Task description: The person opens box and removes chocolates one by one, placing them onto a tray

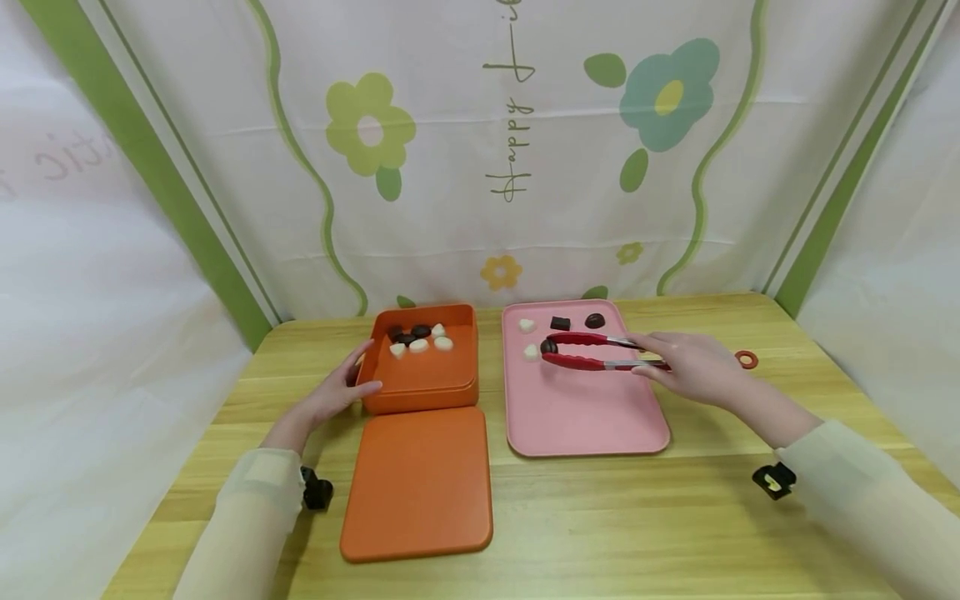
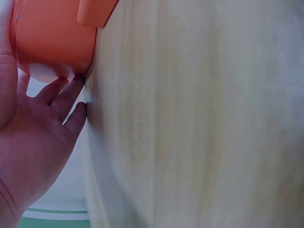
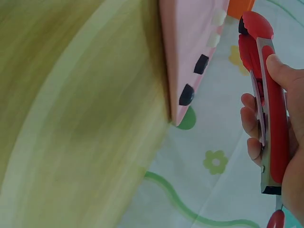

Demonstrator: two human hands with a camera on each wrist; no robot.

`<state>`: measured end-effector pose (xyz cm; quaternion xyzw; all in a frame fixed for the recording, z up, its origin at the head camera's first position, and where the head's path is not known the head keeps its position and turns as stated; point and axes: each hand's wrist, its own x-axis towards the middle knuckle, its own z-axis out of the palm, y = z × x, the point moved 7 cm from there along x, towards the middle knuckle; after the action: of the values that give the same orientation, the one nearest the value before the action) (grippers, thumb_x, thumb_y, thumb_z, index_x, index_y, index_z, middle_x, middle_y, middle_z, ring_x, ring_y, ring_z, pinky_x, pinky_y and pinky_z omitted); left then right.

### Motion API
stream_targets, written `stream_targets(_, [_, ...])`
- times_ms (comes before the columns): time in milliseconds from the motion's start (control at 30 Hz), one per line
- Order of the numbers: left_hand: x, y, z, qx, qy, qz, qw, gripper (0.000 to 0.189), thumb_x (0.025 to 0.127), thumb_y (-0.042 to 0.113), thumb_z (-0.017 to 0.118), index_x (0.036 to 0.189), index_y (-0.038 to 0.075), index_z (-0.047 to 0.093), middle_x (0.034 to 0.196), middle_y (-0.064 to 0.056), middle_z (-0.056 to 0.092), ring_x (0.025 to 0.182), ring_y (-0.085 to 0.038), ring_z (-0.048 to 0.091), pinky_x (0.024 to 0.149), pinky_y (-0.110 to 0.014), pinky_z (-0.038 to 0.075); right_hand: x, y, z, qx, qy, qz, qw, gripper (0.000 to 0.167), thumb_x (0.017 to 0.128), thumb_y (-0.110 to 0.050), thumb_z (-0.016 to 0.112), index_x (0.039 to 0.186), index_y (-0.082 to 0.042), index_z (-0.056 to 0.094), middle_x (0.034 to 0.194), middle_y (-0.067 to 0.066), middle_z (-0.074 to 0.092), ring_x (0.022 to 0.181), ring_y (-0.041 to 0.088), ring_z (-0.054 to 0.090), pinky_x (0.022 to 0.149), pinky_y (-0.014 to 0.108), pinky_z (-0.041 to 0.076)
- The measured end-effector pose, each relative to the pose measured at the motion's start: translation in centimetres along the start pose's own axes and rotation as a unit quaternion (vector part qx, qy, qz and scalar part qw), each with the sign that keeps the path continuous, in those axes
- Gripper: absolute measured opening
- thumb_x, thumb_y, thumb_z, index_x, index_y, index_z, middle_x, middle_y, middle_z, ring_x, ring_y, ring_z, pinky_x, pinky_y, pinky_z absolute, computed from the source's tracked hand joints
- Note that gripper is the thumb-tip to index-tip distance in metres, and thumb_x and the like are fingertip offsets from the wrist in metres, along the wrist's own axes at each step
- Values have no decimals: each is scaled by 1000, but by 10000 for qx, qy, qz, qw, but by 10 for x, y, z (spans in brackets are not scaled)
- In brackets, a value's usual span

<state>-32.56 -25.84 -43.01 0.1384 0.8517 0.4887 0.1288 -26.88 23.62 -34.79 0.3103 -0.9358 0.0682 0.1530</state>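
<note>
My right hand [image 1: 693, 367] grips a pair of red and silver tongs [image 1: 573, 363], thumb on one arm and fingers on the other in the right wrist view. Between the red tips is a dark round chocolate-like piece [image 1: 548, 347], held over the pink tray [image 1: 585, 425]. The orange box [image 1: 423, 403] stands open at left, with several dark and white pieces [image 1: 418, 345] toward its back. My left hand [image 1: 333, 396] touches the box's left side, thumb and fingers spread around the near corner. In the left wrist view, its fingertips [image 2: 76, 88] lie along the box's lower wall.
On the tray sit white heart-shaped pieces [image 1: 527, 325], a dark rectangular piece [image 1: 560, 323] and a dark rounded piece [image 1: 595, 321]. A flat orange lid [image 1: 418, 487] lies in front of the box on the wooden table [image 1: 600, 517]. A flowered curtain [image 1: 450, 217] hangs behind.
</note>
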Motion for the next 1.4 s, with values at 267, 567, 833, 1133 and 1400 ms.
stream_targets(267, [2,-1,0,21,-21,22,10000,82,98,22,61,158,18,5,149,-33,28,134,-46,33,109,-59,23,-6,17,8,28,-113,191,9997,52,83,-29,78,127,-4,64,107,14,70,85,28,68,69,46,54])
stream_targets(567, [2,-4,-1,-134,-20,22,9999,82,98,21,61,158,19,6,149,-33,29,133,-45,35,108,-58,25,-5,31,17,-58,-283,310,9991,51,84,-29,77,125,-3,64,107,15,69,87,30,67,68,49,53])
stream_targets(833, [2,1,-1,157,-36,113,9998,82,97,22,62,158,15,6,146,-34,33,131,-46,38,107,-59,26,0,31,22,-50,-542,387,9978,51,85,-31,77,125,-3,64,107,17,69,92,35,67,71,51,52])
stream_targets(1133, [0,9,-4,784,36,4,9969,83,95,25,65,158,15,11,149,-32,31,132,-45,37,107,-58,28,0,32,25,5,-669,447,9968,50,87,-31,74,126,-2,63,109,19,68,95,36,66,75,54,52])
stream_targets(1400, [-1,5,-8,1012,189,-180,9945,86,92,32,69,158,16,16,149,-30,31,132,-46,37,105,-57,33,1,34,26,30,-812,552,9952,51,87,-30,74,128,-2,62,112,20,67,98,38,65,77,55,51])
